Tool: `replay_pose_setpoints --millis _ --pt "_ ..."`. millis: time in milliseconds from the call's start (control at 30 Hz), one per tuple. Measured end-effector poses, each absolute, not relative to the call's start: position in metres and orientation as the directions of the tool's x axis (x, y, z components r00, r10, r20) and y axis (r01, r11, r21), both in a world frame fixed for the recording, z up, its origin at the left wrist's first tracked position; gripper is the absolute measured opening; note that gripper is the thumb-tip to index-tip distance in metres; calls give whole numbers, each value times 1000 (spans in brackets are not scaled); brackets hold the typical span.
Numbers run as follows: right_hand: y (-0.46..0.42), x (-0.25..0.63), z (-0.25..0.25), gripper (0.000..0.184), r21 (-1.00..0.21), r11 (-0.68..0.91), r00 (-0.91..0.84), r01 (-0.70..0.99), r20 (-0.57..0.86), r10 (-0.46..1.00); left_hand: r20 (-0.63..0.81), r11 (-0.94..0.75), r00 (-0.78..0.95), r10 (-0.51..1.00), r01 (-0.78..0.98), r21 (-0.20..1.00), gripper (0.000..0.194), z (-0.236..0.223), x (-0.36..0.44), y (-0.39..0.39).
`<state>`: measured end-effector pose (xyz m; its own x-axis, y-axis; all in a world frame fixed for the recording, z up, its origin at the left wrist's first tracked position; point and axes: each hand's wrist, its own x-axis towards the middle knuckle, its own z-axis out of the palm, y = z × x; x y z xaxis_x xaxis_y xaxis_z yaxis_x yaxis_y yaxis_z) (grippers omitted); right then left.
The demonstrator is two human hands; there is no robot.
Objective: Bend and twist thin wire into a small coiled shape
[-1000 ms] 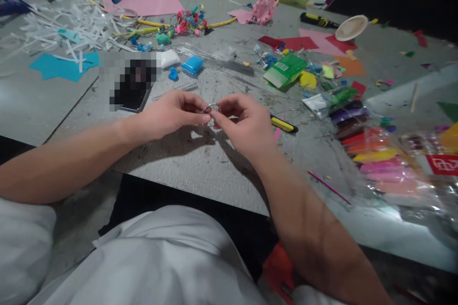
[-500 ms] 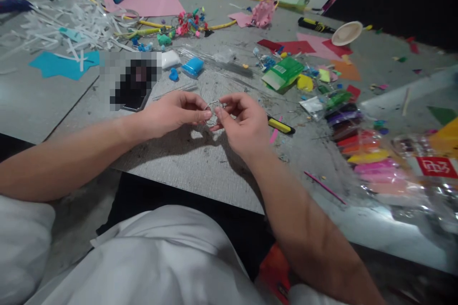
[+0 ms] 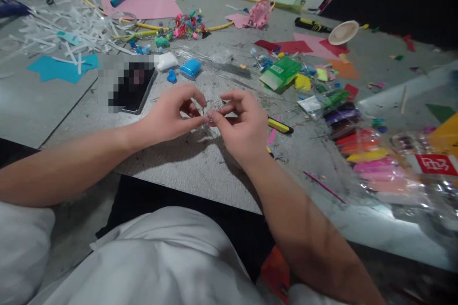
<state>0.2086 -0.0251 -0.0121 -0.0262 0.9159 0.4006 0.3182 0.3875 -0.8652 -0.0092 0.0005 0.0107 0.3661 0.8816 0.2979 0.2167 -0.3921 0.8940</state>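
Note:
Above the table, my left hand (image 3: 173,110) and my right hand (image 3: 244,121) meet at the thumb tips around a small, thin, silvery wire ring (image 3: 214,106). My right thumb and fingers pinch it. The left thumb presses at its near side, with the left index finger curled just above. Fingers partly hide the ring, so its full shape is unclear. To the right of my right hand lies a yellow and black utility knife (image 3: 281,126). A phone (image 3: 138,90), partly blurred out, rests beyond my left wrist.
Blue clay in a packet (image 3: 191,68) and a green packet (image 3: 281,74) lie farther back. Bags of coloured clay (image 3: 375,155) fill the right side. Shredded white paper (image 3: 71,28) is heaped at the far left. A thin pink stick (image 3: 324,187) lies near the front edge.
The ring showed as an open loop between both pinches half a second ago. Now the thumbs have come together, the left index finger has lifted a little, and the loop is more covered.

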Motion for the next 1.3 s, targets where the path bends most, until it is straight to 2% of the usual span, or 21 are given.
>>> replay_pose_setpoints --millis 167,367,533,633,833,1033,1200,1300 --pt "-25 209 -14 39 -866 415 -48 278 419 907 320 -446 402 858 275 852 27 8 -8 4" --pt "-27 211 -10 37 -858 422 -47 292 428 902 392 -538 422 818 316 782 39 9 -11 7" --pt "-26 211 -7 35 -854 425 -43 299 433 901 364 -543 441 820 398 740 48 15 -13 5" --pt "-24 212 -7 31 -858 426 -60 287 428 902 313 -511 465 828 397 762 52 16 -12 2" --pt "-23 212 -6 26 -857 426 -60 290 428 902 240 -389 441 865 288 875 51 14 -8 -2" --pt "-23 211 -4 30 -848 424 -71 317 424 903 206 -305 456 866 154 940 46 10 -4 -1" --pt "-22 213 -7 31 -819 431 -108 379 423 900 202 -320 485 851 173 932 46 8 -4 -1" --pt "-21 214 -9 31 -827 431 -93 360 428 899 162 -289 479 862 205 935 44 9 -4 -1"
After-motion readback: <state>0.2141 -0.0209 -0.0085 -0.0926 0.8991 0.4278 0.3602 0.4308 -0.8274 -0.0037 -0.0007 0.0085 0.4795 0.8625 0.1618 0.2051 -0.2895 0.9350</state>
